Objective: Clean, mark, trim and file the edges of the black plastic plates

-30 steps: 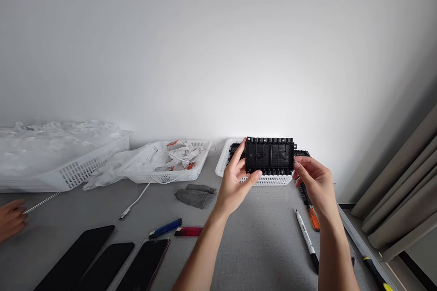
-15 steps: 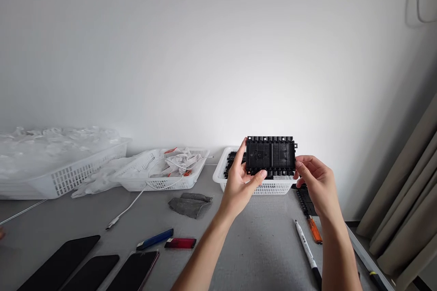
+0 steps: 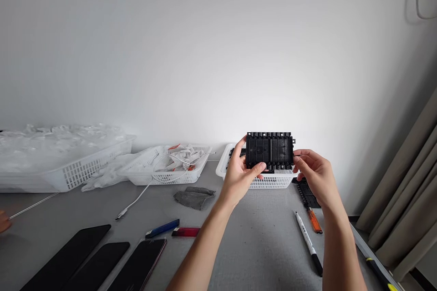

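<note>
My left hand is closed on the left end of a flat black plastic tray with a row of clip-like slots along its top and bottom edges. The thumb presses on its lower front and the fingers go behind it. At the tray's right edge, my right hand pinches with thumb and forefinger; a thin dark piece shows at the fingertips, too small to name. Behind the tray stands a white basket with black plastic parts inside, partly hidden by my left hand.
Nearby lie a marker, an orange lighter, another black plastic part, a grey cloth, blue and red lighters and several phones. Left, a person's hand shows near white baskets.
The view has shifted slightly, so table things sit a little higher and further right. Both hands stay at the black tray. More of the other person's hand shows at the left edge.
</note>
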A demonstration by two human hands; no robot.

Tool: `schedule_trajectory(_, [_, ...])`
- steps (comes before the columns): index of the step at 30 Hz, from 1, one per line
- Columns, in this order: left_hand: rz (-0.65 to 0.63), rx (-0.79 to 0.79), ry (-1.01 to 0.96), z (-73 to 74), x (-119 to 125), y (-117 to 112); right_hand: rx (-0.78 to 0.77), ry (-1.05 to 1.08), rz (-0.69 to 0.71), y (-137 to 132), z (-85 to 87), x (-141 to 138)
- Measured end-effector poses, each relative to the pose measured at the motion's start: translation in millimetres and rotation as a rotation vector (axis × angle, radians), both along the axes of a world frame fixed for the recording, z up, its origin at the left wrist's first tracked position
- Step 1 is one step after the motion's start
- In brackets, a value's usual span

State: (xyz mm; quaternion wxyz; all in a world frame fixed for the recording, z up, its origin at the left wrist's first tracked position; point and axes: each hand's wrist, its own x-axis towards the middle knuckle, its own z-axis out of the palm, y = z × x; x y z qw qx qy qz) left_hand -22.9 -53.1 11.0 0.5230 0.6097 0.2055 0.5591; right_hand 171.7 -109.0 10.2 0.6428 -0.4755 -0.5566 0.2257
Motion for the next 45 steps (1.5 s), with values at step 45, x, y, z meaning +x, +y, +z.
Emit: schedule_trajectory(45, [0.125,-0.231,-0.019,-159.3,-29.2,34.4,-0.491,0.338,0.396,30.1,-143.1,-5.1])
